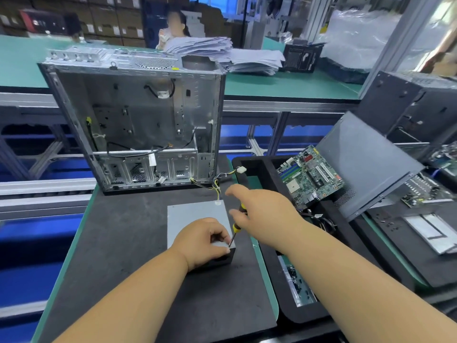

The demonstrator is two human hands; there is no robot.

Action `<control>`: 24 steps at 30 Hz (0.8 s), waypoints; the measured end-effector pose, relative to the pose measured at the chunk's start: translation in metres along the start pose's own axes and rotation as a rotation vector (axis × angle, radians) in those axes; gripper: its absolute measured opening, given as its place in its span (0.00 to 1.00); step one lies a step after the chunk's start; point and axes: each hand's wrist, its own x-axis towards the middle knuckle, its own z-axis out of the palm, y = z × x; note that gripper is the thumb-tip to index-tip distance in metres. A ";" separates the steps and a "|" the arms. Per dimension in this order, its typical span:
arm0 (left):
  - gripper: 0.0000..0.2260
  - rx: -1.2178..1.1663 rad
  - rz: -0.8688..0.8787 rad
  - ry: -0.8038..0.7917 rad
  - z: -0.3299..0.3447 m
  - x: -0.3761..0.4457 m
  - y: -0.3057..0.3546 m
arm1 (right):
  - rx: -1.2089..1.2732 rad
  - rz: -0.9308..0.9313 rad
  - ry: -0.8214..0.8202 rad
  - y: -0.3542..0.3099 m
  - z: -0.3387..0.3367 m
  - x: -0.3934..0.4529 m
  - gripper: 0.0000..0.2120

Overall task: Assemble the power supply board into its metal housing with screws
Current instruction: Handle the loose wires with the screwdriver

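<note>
Head view: my left hand (201, 240) grips the grey metal housing (195, 220) while my right hand (263, 210) holds a yellow-and-black screwdriver (237, 225) at its corner.

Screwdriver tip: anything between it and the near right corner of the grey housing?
Nothing visible. The yellow-and-black screwdriver in the right hand has its tip at the corner of the grey metal housing; the left hand pinches right beside the tip, not across it.

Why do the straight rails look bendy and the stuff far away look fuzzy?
Head view: the wide-angle lens bows the conveyor rails near the edges; the paper stack and background look soft, while the right hand, left hand and screwdriver are clearer under even light.
</note>
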 end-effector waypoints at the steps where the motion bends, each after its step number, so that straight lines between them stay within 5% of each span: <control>1: 0.09 -0.003 -0.002 0.001 0.000 0.000 0.001 | -0.054 0.029 0.006 0.000 0.000 0.000 0.13; 8: 0.08 -0.013 -0.012 -0.001 0.000 -0.001 0.000 | 0.097 0.028 -0.061 0.001 -0.005 -0.001 0.15; 14: 0.10 -0.003 -0.023 0.008 0.000 -0.001 0.001 | -0.108 0.124 -0.071 0.002 -0.002 0.002 0.21; 18: 0.09 -0.001 -0.018 -0.001 0.000 0.000 0.000 | 0.072 0.039 -0.070 0.001 -0.004 -0.003 0.10; 24: 0.10 0.003 -0.025 0.002 0.000 -0.001 0.001 | -0.025 0.056 -0.066 0.002 -0.001 -0.001 0.16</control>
